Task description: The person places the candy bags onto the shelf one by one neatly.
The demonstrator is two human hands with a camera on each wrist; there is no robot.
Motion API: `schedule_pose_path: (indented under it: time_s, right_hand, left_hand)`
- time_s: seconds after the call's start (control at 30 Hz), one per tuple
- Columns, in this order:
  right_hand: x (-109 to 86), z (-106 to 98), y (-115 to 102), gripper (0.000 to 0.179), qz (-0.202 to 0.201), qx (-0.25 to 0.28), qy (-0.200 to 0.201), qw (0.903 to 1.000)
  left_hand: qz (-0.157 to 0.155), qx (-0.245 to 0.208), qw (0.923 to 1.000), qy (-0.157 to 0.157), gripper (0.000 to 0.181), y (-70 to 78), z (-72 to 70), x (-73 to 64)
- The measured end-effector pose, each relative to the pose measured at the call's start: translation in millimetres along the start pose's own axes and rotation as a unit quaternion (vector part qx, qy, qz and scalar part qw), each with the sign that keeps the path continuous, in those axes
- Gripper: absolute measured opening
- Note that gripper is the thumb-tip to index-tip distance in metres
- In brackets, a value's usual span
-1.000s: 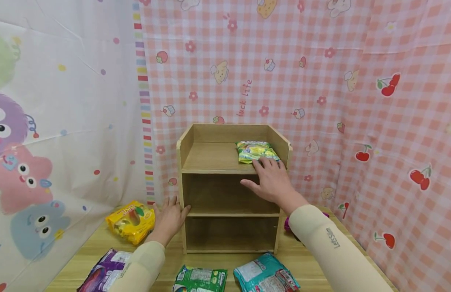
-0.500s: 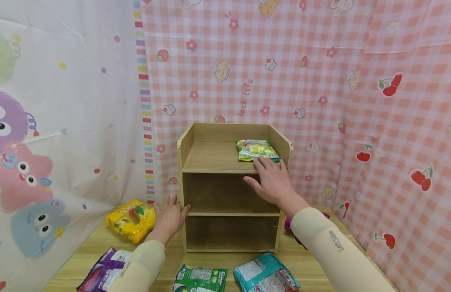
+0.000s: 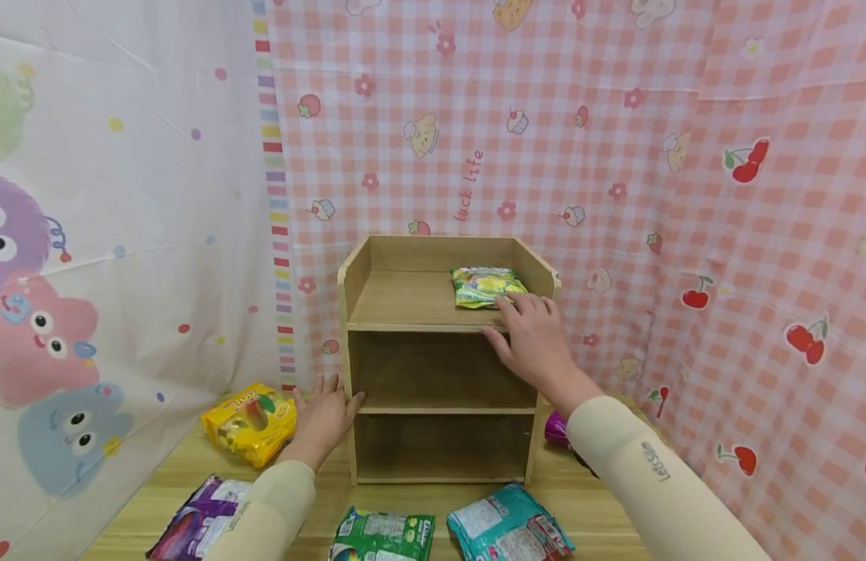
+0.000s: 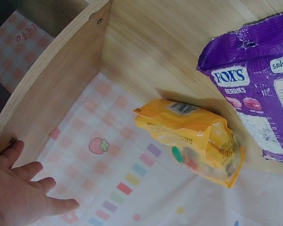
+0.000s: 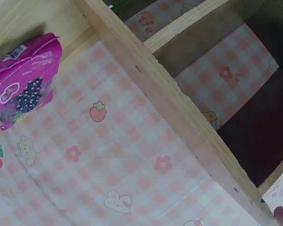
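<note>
A small wooden shelf [image 3: 391, 304] with a walled top and two compartments below stands in the middle. On its top board, toward the right, lies a green and yellow candy bag [image 3: 482, 287]. My right hand [image 3: 538, 347] is at the bag's near right corner, fingers extended over the front edge, thumb pointing left. Only some of its fingertips [image 5: 282, 215] show in the right wrist view's corner. My left hand [image 3: 324, 421] touches the shelf's left side with its thumb; its other fingers are spread in the left wrist view.
Left of the shelf lie a yellow candy bag [image 3: 254, 425] and a purple Fox's berries bag [image 4: 254, 84]. In front are a green bag [image 3: 384, 536] and a teal bag [image 3: 510, 523]. A magenta bag [image 5: 28, 84] sits right of the shelf. Patterned curtains [image 3: 433, 125] hang behind.
My right hand has drawn a little to the right, uncovering more of the green and yellow bag's front edge. The bag shifted slightly back on the board; my left hand stays put.
</note>
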State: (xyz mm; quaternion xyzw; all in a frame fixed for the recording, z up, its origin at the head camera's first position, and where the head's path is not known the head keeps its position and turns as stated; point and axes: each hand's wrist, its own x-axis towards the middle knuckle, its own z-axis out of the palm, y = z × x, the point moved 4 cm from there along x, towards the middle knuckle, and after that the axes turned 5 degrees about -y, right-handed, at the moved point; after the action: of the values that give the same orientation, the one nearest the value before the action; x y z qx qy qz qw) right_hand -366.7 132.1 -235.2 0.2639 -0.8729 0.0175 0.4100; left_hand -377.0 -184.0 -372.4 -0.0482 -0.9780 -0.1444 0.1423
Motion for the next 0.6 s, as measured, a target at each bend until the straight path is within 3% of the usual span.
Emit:
schedule_pose_path:
  time_s: [0.3,0.47,0.6]
  right_hand:
    - [-5.8,-12,12,0.048,-0.002,0.017,0.112,0.9936]
    - [-14.2,-14,25,0.058,0.04,0.047,0.149,0.9869]
    - [-24.1,-10,34,0.07,0.088,0.064,0.152,0.9824]
  left_hand:
    - [-0.002,0.002,1.0,-0.002,0.054,-1.5,1.9,-0.7]
    - [-0.003,0.0,1.0,-0.004,0.055,-1.4,1.9,-0.1]
    - [-0.003,-0.001,1.0,-0.003,0.055,-0.9,0.7,-0.1]
